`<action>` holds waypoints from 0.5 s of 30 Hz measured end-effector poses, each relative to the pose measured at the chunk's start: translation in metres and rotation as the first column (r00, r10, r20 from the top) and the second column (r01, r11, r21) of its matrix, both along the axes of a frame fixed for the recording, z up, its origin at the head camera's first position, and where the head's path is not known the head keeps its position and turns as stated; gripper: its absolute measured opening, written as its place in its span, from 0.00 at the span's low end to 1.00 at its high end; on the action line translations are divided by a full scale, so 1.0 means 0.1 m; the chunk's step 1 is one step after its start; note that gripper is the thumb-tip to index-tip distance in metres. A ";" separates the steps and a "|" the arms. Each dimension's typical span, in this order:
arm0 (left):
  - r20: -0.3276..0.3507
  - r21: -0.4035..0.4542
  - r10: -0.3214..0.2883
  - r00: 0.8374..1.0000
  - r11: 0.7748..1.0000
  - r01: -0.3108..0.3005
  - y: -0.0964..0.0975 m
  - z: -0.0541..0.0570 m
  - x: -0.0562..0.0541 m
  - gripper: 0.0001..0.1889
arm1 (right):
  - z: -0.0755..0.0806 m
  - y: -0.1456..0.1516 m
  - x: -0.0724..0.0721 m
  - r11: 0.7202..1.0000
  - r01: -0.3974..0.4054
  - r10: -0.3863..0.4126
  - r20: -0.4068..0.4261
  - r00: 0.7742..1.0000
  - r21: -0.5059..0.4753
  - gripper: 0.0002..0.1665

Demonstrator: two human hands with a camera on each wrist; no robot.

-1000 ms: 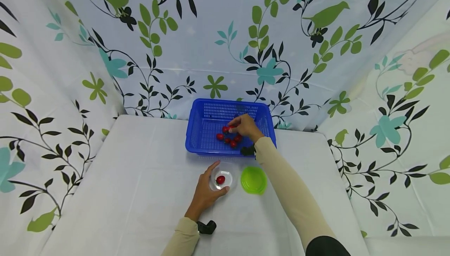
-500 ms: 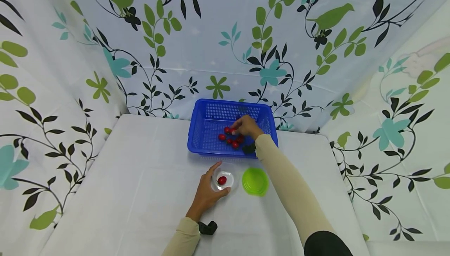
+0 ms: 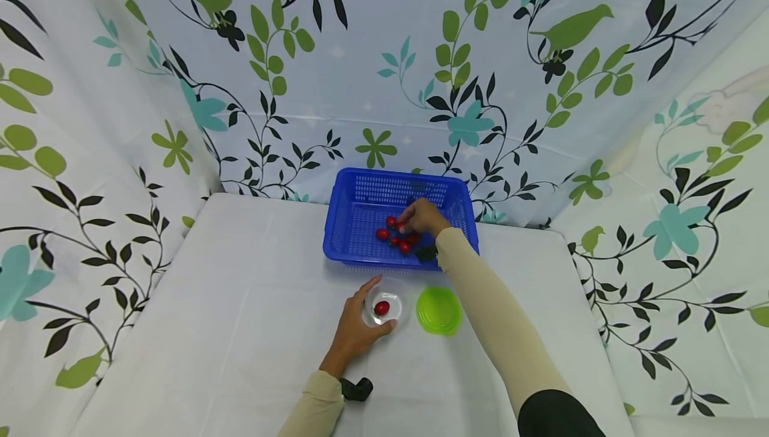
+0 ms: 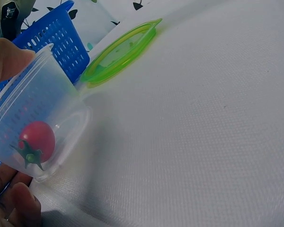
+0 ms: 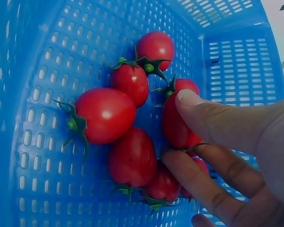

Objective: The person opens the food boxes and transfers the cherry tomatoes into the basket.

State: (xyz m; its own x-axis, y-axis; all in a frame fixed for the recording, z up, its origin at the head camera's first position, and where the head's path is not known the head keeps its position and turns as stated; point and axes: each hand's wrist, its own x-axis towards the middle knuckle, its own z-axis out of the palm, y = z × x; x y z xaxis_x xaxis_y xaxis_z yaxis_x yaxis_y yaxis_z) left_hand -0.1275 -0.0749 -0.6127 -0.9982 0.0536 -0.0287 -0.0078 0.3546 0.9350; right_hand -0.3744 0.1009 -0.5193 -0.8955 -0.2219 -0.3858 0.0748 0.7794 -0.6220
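Note:
My left hand (image 3: 356,330) holds a clear plastic container (image 4: 61,94) on the table, thumb on one side and fingers on the other. One red cherry tomato (image 4: 38,139) with a green calyx lies inside it. Over in the blue basket (image 3: 354,250), my right hand (image 3: 425,217) reaches down among several cherry tomatoes. Its thumb and forefinger pinch one tomato (image 5: 175,124), as the right wrist view shows. Other tomatoes, such as a large one (image 5: 106,116), lie right beside the fingers on the slotted basket floor.
A bright green lid (image 3: 438,310) lies on the white-covered table (image 3: 270,277), right of the clear container. The basket stands at the table's back edge, before a leaf-patterned curtain (image 3: 360,57). Patterned cloth also hangs on both sides.
The head view has shifted slightly, moving the whole scene a little to the right. Both hands keep nearly the same places, the left at the container and the right in the basket.

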 end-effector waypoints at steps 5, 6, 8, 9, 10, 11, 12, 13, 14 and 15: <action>0.000 0.000 -0.002 1.000 1.000 0.002 0.00 0.00 0.00 0.49 | 0.00 -0.02 0.00 1.000 -0.010 0.010 -0.006 1.000 0.029 0.14; 0.000 0.000 -0.002 1.000 1.000 0.002 0.00 0.00 0.00 0.49 | 0.00 -0.03 0.00 0.999 -0.012 0.012 -0.006 1.000 0.037 0.14; -0.002 -0.002 -0.001 1.000 1.000 0.001 0.00 -0.01 0.00 0.49 | 0.01 -0.04 0.00 0.999 -0.014 0.014 -0.005 1.000 0.047 0.14; 0.000 -0.005 -0.002 1.000 1.000 0.002 0.00 -0.01 0.00 0.49 | 0.01 -0.04 0.00 0.999 -0.017 0.017 -0.003 1.000 0.049 0.14; 0.001 -0.008 -0.003 1.000 1.000 0.003 0.00 -0.01 0.00 0.49 | 0.01 -0.04 0.01 0.999 -0.018 0.018 -0.001 1.000 0.049 0.14; -0.003 -0.012 -0.003 1.000 1.000 0.003 0.00 -0.01 0.01 0.49 | 0.02 -0.04 0.01 0.999 -0.021 0.021 -0.001 1.000 0.049 0.14; -0.003 -0.014 -0.004 1.000 1.000 0.004 0.00 -0.01 0.01 0.49 | 0.02 -0.05 0.01 0.998 -0.025 0.025 -0.002 1.000 0.050 0.14; -0.003 -0.015 -0.006 1.000 1.000 0.006 0.00 -0.01 0.00 0.49 | 0.03 -0.05 0.02 0.998 -0.028 0.029 -0.002 1.000 0.050 0.15; -0.002 -0.015 -0.006 1.000 1.000 0.006 0.00 -0.01 0.01 0.49 | 0.04 -0.05 0.01 0.998 -0.030 0.030 0.000 1.000 0.050 0.15; -0.001 -0.014 -0.007 1.000 1.000 0.007 0.00 -0.01 0.01 0.49 | 0.04 -0.05 0.01 0.998 -0.032 0.032 0.001 0.999 0.052 0.15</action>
State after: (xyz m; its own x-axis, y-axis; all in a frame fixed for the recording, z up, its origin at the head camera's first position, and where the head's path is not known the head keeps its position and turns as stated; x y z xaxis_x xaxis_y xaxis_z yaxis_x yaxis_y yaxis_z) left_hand -0.1269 -0.0749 -0.6142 -0.9978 0.0602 -0.0287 -0.0046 0.3679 0.9299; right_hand -0.3731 0.0955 -0.5154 -0.8883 -0.2298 -0.3976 0.0497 0.8126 -0.5807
